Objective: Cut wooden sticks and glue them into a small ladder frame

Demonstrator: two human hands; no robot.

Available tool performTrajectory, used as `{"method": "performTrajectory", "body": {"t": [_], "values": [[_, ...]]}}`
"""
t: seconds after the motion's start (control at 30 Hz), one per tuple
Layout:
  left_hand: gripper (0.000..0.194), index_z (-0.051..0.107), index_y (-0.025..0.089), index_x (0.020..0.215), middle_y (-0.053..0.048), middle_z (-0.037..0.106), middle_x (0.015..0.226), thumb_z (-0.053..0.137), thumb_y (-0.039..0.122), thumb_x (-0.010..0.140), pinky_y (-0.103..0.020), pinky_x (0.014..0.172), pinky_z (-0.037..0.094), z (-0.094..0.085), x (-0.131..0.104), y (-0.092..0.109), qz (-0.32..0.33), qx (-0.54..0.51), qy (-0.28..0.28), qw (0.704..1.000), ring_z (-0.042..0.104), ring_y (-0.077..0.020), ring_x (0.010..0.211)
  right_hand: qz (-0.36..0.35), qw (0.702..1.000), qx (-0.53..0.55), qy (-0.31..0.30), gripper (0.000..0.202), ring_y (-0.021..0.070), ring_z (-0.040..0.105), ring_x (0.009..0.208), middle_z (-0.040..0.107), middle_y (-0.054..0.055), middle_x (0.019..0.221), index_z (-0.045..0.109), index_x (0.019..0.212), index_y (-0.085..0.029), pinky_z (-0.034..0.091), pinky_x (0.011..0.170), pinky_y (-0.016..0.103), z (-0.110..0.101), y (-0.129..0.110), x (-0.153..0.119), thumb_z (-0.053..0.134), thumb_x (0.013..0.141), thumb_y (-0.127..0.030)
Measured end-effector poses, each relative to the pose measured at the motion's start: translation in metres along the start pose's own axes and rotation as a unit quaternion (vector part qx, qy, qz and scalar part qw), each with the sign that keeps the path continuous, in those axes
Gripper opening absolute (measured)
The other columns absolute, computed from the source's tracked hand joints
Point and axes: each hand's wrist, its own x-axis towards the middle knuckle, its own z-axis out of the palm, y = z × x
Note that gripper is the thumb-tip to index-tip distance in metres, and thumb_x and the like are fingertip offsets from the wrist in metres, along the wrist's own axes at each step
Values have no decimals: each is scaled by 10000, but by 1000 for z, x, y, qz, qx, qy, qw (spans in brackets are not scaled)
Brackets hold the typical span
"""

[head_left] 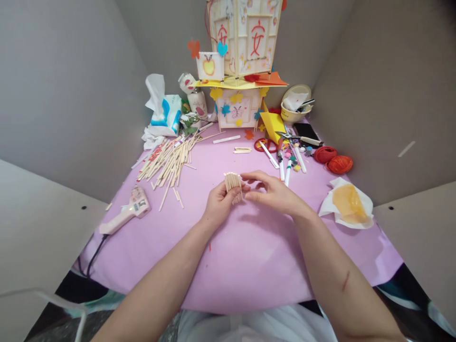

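Near the middle of the pink-purple table [249, 266], my left hand [219, 203] grips a small flat row of short wooden sticks [233, 184], its thumb across their front. The sticks stand side by side, roughly upright. Just to their right is my right hand [272, 192], its thumb and fingers apart and its fingertips close to the row's edge; whether they touch it is hard to tell. A few short sticks [242, 150] lie on the table beyond my hands. The large pile of longer sticks [174, 159] is spread at the left.
A glue gun [130, 210] with a black cord lies left. A decorated paper lantern structure [238, 107] stands at the back, near tissues [166, 114] and a bowl [295, 111]. Scissors [265, 145], pens, red yarn [338, 164] and a yellow-orange sheet on white paper [351, 203] lie right.
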Motion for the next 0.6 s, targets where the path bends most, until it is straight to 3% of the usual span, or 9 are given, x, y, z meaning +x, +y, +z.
{"method": "performTrajectory", "body": {"t": [0.13,0.23,0.3,0.4,0.6], "values": [[294,660,122,919,-73,707,922,570,391,842,-319,810,490,-2,2,-2,22,90,-1,996,642,-206,886,-45,985,140,-87,474,184,562,1102,603,73,1224,554,1252,-195,434,942,329,5,-13,24,639,794,-282],[305,659,117,918,-74,703,913,552,395,847,-324,791,499,-5,5,-6,18,108,-16,994,639,-214,886,-37,975,149,-159,309,188,611,1012,673,74,1090,652,1100,-149,458,905,331,13,-20,39,556,851,-305],[259,656,132,951,-66,699,963,574,348,832,-328,824,497,-9,7,-6,14,111,-56,992,630,-220,943,-35,967,165,-190,288,188,626,973,693,74,1034,690,968,-135,475,870,321,16,-24,43,501,884,-335],[206,662,160,967,-44,692,1011,611,274,802,-320,851,492,-13,11,-4,-1,127,-111,986,615,-219,997,-29,959,201,-200,308,188,625,998,694,79,1054,692,860,-136,482,849,297,16,-27,42,483,896,-360],[149,686,156,890,-38,702,973,611,252,805,-299,821,501,-14,15,-2,-19,98,-159,982,627,-209,961,-20,956,190,-221,314,188,606,1071,670,79,1150,706,934,-147,469,857,269,9,-26,40,486,898,-369]]}}
